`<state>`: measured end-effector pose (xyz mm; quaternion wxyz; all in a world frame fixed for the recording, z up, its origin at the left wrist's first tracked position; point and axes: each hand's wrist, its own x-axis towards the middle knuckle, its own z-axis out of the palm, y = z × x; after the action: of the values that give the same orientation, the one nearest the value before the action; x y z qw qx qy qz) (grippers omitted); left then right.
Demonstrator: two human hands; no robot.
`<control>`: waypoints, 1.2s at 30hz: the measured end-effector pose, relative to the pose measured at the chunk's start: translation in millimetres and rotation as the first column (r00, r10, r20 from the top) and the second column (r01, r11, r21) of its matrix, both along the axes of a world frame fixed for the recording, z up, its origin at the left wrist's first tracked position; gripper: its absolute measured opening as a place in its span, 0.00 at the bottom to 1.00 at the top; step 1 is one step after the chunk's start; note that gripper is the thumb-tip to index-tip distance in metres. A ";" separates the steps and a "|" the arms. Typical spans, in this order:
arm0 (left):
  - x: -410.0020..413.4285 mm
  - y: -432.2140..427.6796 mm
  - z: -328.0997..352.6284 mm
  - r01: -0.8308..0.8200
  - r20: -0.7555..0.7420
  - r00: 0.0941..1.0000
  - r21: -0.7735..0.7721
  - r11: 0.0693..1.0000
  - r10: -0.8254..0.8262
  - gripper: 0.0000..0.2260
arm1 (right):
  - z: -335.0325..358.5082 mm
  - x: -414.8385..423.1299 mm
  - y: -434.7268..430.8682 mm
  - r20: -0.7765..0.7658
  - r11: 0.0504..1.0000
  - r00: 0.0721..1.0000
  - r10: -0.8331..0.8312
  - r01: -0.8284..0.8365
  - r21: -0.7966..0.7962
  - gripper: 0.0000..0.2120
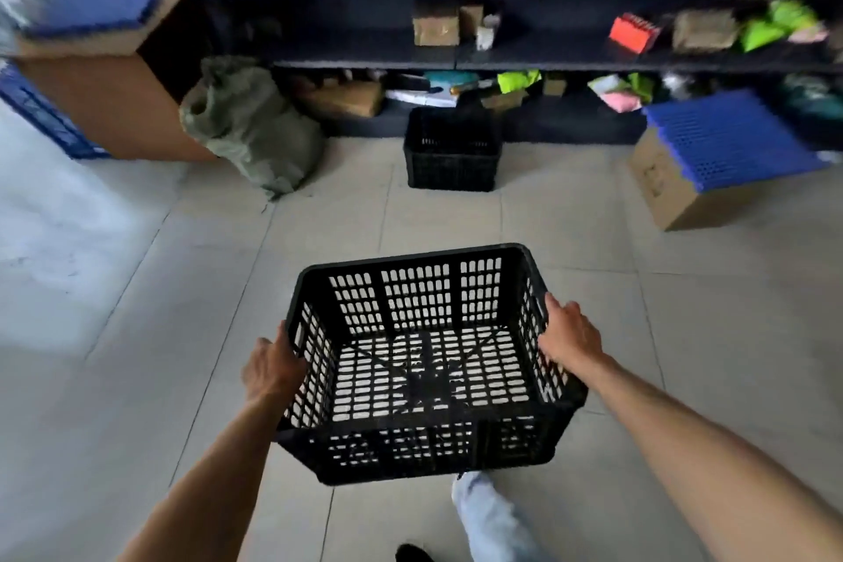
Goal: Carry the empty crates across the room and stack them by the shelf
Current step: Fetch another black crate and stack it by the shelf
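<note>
The big dark shelf [456,59] fills the far wall in front of you, and its boards are packed with boxes, bags and bright bits of cloth. The pale tiled floor [684,333] runs from the shelf back to your feet. Out in front of you, held up off the floor, is the black crate [424,452] you are carrying. It is made of black plastic with rows of little slots in every wall and in the bottom, so you can see the floor through it. It is open on top and has nothing inside. It tips a little, with its right side higher. A second black crate [451,169] just like it sits on the floor right up against the bottom of the shelf. A lumpy green sack [246,128] leans near it on the left, and a cardboard box [670,192] with a blue slotted panel [730,137] on top sits on the right. Your left hand [273,367] grips the crate's left wall, and your right hand [568,335] grips its right rim.
</note>
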<state>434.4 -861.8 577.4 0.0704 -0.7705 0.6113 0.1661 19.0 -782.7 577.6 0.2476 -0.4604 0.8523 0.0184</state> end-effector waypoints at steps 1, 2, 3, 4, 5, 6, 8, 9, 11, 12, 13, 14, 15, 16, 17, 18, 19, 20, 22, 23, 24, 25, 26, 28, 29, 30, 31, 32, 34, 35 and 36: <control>-20.6 -19.2 -0.2 0.038 0.005 0.999 0.005 0.999 -0.038 0.28 | -0.3 -18.3 -5.9 0.007 1.000 1.000 -0.028 0.028 0.008 0.36; -41.2 -38.1 -0.4 0.074 0.014 0.997 0.012 0.997 -0.074 0.27 | -0.4 -37.0 -13.0 0.007 0.999 0.999 -0.051 0.051 0.014 0.36; -60.9 -55.8 0.8 0.100 0.021 0.995 0.021 0.995 -0.100 0.27 | 0.7 -55.3 -20.4 0.005 0.997 0.997 -0.071 0.071 0.018 0.35; -79.2 -72.2 2.9 0.119 0.030 0.992 0.025 0.993 -0.119 0.27 | 2.2 -71.8 -27.8 0.013 0.996 0.996 -0.091 0.091 0.025 0.35; -96.7 -88.1 6.0 0.139 0.031 0.990 0.027 0.990 -0.139 0.28 | 4.0 -87.0 -35.8 0.027 0.993 0.993 -0.115 0.114 0.029 0.35; -113.6 -102.7 8.4 0.164 0.026 0.986 0.021 0.986 -0.164 0.29 | 4.8 -102.4 -44.8 0.035 0.991 0.991 -0.133 0.132 0.030 0.35; -145.8 -131.1 14.5 0.200 0.022 0.979 0.005 0.980 -0.200 0.30 | 8.9 -132.7 -67.6 0.040 0.989 0.988 -0.149 0.148 0.027 0.35; -159.0 -144.8 17.3 0.208 0.021 0.978 -0.006 0.978 -0.208 0.30 | 12.1 -146.7 -79.6 0.036 0.987 0.987 -0.159 0.158 0.018 0.35; -180.5 -169.9 22.4 0.204 0.024 0.979 -0.011 0.979 -0.204 0.31 | 18.2 -167.9 -102.7 0.033 0.986 0.985 -0.167 0.167 0.010 0.35; -189.2 -182.0 23.6 0.205 0.022 0.979 -0.015 0.979 -0.205 0.31 | 19.7 -176.5 -114.0 0.028 0.986 0.985 -0.168 0.168 0.005 0.35; -197.9 -194.7 24.9 0.209 0.018 0.978 -0.019 0.978 -0.209 0.32 | 20.7 -184.4 -126.3 0.022 0.986 0.986 -0.167 0.167 0.000 0.35; -206.7 -208.3 25.9 0.211 0.014 0.977 -0.024 0.977 -0.211 0.32 | 21.2 -192.3 -139.5 0.018 0.986 0.986 -0.165 0.166 -0.006 0.35; -215.5 -223.4 26.2 0.212 0.009 0.977 -0.031 0.977 -0.212 0.33 | 21.4 -200.7 -154.3 0.015 0.986 0.986 -0.164 0.164 -0.016 0.34; -223.4 -238.5 25.9 0.211 0.005 0.978 -0.036 0.977 -0.211 0.33 | 20.8 -208.4 -169.2 0.011 0.987 0.987 -0.160 0.160 -0.022 0.34; -230.8 -253.9 25.4 0.208 0.003 0.978 -0.039 0.977 -0.208 0.33 | 19.7 -215.2 -184.4 0.008 0.987 0.988 -0.157 0.157 -0.026 0.33; -237.7 -270.6 23.9 0.206 0.005 0.978 -0.039 0.978 -0.206 0.32 | 18.3 -221.6 -200.0 0.007 0.987 0.987 -0.159 0.159 -0.027 0.33; -244.1 -287.4 22.6 0.204 0.009 0.979 -0.038 0.978 -0.204 0.32 | 16.7 -227.9 -216.0 0.008 0.986 0.987 -0.163 0.163 -0.026 0.33; -250.0 -305.6 20.7 0.201 0.011 0.980 -0.038 0.979 -0.201 0.31 | 14.4 -234.3 -233.6 0.012 0.986 0.986 -0.166 0.166 -0.028 0.33; -260.5 -344.7 15.5 0.190 0.006 0.982 -0.034 0.981 -0.190 0.31 | 10.0 -247.3 -272.4 0.019 0.987 0.987 -0.159 0.160 -0.035 0.33; -265.3 -365.5 12.2 0.183 -0.002 0.983 -0.024 0.983 -0.183 0.31 | 7.6 -254.0 -293.1 0.018 0.988 0.988 -0.153 0.153 -0.035 0.33; -270.5 -386.7 10.1 0.178 -0.009 0.984 -0.015 0.984 -0.178 0.31 | 6.0 -261.1 -314.9 0.021 0.987 0.988 -0.153 0.153 -0.036 0.33; -275.2 -409.5 7.9 0.180 -0.011 0.984 -0.008 0.984 -0.180 0.31 | 6.1 -267.1 -336.9 0.030 0.986 0.986 -0.161 0.162 -0.035 0.33; -280.0 -431.8 6.5 0.182 -0.015 0.983 -0.001 0.983 -0.182 0.32 | 6.6 -273.1 -358.0 0.033 0.986 0.986 -0.165 0.165 -0.030 0.33; -291.6 -472.2 7.7 0.182 -0.026 0.983 0.000 0.983 -0.182 0.32 | 8.5 -286.2 -399.3 0.016 0.989 0.989 -0.146 0.146 -0.021 0.32; -298.3 -493.6 9.3 0.181 -0.029 0.983 -0.001 0.983 -0.181 0.32 | 10.7 -294.3 -420.0 0.015 0.989 0.989 -0.148 0.148 -0.024 0.32; -305.3 -515.1 10.9 0.176 -0.033 0.984 -0.002 0.984 -0.176 0.32 | 14.3 -302.5 -439.8 0.016 0.988 0.988 -0.153 0.153 -0.032 0.31; -312.9 -537.3 12.4 0.170 -0.041 0.985 -0.005 0.985 -0.170 0.32 | 16.9 -310.5 -459.2 0.017 0.987 0.988 -0.155 0.155 -0.041 0.32; -320.4 -558.9 13.0 0.169 -0.049 0.984 -0.010 0.986 -0.169 0.32 | 18.7 -318.2 -477.5 0.016 0.986 0.987 -0.158 0.159 -0.046 0.32; -337.2 -598.5 16.6 0.178 -0.046 0.983 -0.017 0.984 -0.179 0.31 | 20.7 -335.4 -513.2 0.017 0.985 0.986 -0.165 0.166 -0.053 0.32; -345.5 -617.6 17.8 0.184 -0.045 0.982 -0.027 0.983 -0.185 0.30 | 21.1 -343.6 -531.4 0.019 0.985 0.987 -0.160 0.161 -0.057 0.32; -354.3 -635.6 19.6 0.192 -0.037 0.980 -0.036 0.981 -0.194 0.30 | 20.5 -351.3 -549.3 0.024 0.986 0.988 -0.153 0.154 -0.057 0.32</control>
<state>80.1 -1497.4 597.0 0.0612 -0.7052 0.6871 0.1641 -332.2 -1332.0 598.0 0.2430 -0.4007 0.8829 -0.0301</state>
